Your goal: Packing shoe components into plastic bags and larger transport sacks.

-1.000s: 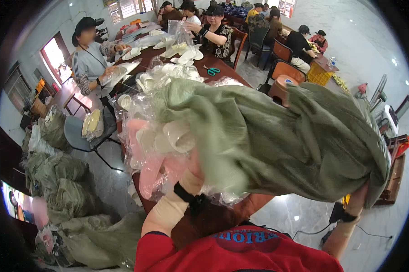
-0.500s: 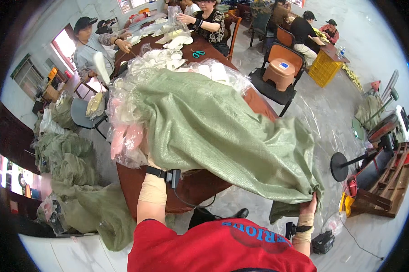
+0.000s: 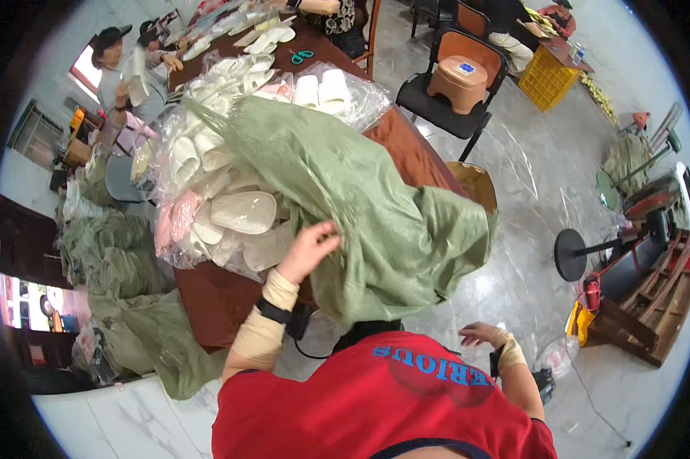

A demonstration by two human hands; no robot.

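A large green woven sack (image 3: pixel 368 206) lies slack over the right part of a heap of slippers and hangs off the table's near edge. My left hand (image 3: pixel 310 249) is beside the sack's left fold, fingers slightly bent and apart, fingertips at the cloth. Whether they touch it I cannot tell. My right hand (image 3: pixel 479 333) is off the sack, low on the right near my body, with its fingers stretched out and nothing in them. White slippers (image 3: pixel 242 213) in clear plastic bags lie left of the sack, with pink slippers (image 3: pixel 178 218) at the heap's left edge.
The brown table (image 3: pixel 215 294) runs away from me, with teal scissors (image 3: pixel 302 57) farther up. A black chair (image 3: pixel 448 107) bearing a brown stool (image 3: pixel 460 83) stands to the right. Green sacks (image 3: pixel 112 252) are piled at left. Co-workers sit around the far end.
My right hand has let go of the sack's lower right corner. The sack has shifted left and bunched up, baring more slippers. My left hand has come into sight beside it.
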